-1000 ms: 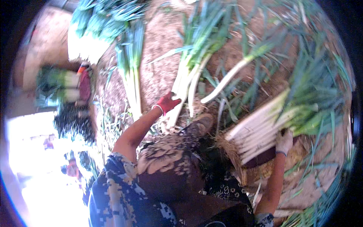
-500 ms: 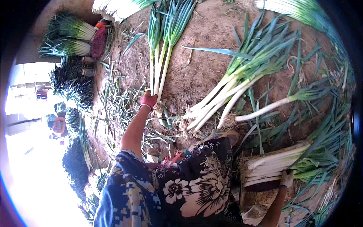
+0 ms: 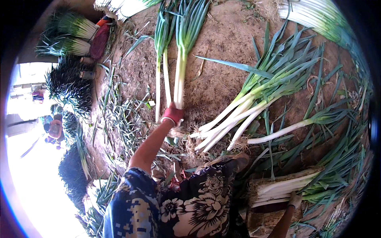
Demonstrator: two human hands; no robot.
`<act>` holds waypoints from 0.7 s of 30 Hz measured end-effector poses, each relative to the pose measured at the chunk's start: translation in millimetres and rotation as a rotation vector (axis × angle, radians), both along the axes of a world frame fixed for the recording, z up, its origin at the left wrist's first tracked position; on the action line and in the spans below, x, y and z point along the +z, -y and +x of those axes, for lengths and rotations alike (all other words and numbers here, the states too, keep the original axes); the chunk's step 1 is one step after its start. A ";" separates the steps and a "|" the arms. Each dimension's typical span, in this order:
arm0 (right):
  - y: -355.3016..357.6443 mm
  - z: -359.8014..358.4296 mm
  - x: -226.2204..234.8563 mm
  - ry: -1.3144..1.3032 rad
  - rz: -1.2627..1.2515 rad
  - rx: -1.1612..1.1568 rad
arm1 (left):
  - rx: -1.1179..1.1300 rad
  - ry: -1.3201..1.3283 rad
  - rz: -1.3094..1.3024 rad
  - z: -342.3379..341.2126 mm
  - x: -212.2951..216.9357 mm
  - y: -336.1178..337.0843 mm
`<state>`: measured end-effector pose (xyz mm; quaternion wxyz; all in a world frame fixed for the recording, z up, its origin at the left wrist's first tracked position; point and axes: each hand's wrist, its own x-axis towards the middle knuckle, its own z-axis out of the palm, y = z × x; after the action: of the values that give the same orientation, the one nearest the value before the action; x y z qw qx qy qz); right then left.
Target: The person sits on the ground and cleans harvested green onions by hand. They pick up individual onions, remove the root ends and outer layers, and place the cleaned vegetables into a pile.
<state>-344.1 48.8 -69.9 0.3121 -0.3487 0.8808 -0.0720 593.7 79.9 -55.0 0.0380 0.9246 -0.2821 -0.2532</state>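
Observation:
My left hand [image 3: 173, 115], in a red glove, is closed around the white base of a leek [image 3: 179, 75] whose green leaves point away across the dirt. A thinner leek [image 3: 158, 79] lies just left of it. My right hand [image 3: 294, 199], in a pale glove, rests on a bundle of leeks [image 3: 285, 187] at the lower right, white stalks pointing left. A loose pile of long leeks [image 3: 242, 115] lies on the ground between my hands, roots toward me.
Bare earth [image 3: 222, 79] covers the middle. Tied leek bundles [image 3: 67, 35] sit at the upper left beside a red object [image 3: 99, 41]; more leeks [image 3: 317, 16] lie at the upper right. Trimmed leaves [image 3: 123, 123] litter the ground on the left. My patterned clothing [image 3: 186, 206] fills the bottom.
My left hand has reached further out and closed on a leek's base. The view has swung, so the right-hand bundle now sits lower right.

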 end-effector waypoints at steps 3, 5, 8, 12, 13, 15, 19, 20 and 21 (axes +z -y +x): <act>-4.0 27.9 40.6 -0.230 0.078 0.309 | 0.010 -0.020 -0.138 -83.6 60.7 43.1; -4.2 23.7 45.0 0.000 0.124 0.196 | -0.016 0.052 -0.192 -102.0 86.6 46.3; 41.0 139.8 116.8 -0.192 0.398 0.353 | 0.205 -0.022 -0.312 -78.3 128.7 5.6; 40.6 150.2 148.9 -0.010 0.199 0.372 | 0.639 -0.832 -0.656 -95.4 251.1 33.5; 40.5 149.4 153.5 0.009 0.207 0.384 | 0.589 -0.960 -0.658 -82.4 272.0 30.8; 40.7 146.3 169.3 0.101 0.282 0.326 | 0.499 -1.067 -0.760 -113.4 340.8 44.5; 22.7 125.8 165.4 0.078 0.159 0.472 | 0.237 -1.270 -0.826 -201.3 491.3 41.9; 25.7 138.1 176.4 0.124 0.076 0.478 | 0.285 -1.196 -0.815 -232.8 520.7 31.5; 21.9 141.8 185.2 0.151 -0.005 0.470 | 0.254 -1.198 -0.784 -255.2 528.9 28.7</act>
<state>-202.3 26.9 115.3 0.3844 -0.5384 0.7495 -0.0256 338.6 51.2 473.9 0.5435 0.5715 -0.1732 -0.5899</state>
